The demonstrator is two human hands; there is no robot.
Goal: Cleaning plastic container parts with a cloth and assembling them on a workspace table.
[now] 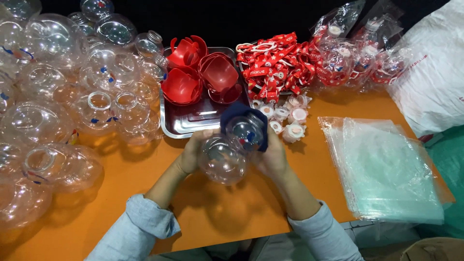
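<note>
- Head view, looking down at an orange tabletop point(212, 212) crowded with parts, with a person's two forearms in pale blue sleeves point(140, 227) reaching in from the bottom edge.
- The left hand point(193, 150) is wrapped around the left side of a clear plastic bottle point(223, 159) shaped like two stacked globes, which is held just above the middle of the tabletop.
- The right hand point(273, 157) grips the bottle's upper globe through a dark blue cloth point(241, 121) that drapes over that end; its fingers are closed on cloth and bottle together.
- The bottle lies tilted, its larger globe toward the person and the cloth-covered globe toward a steel tray point(193, 118).
- The steel tray sits just beyond the hands and carries a stack of red plastic cup-like pieces point(193, 72).
- To the left, a large heap of empty clear bottles point(63, 96) of the same kind covers the tabletop.
- Behind and to the right of the tray lies a tangle of red lanyards point(273, 63).
- Small white and clear caps point(290, 121) are clustered just beside the right hand.
- At the right, a flat stack of clear plastic bags point(386, 169) rests on the tabletop.
- Finished bottles wrapped in clear bags point(357, 53) are piled at the far right, next to a white sack point(430, 77).
</note>
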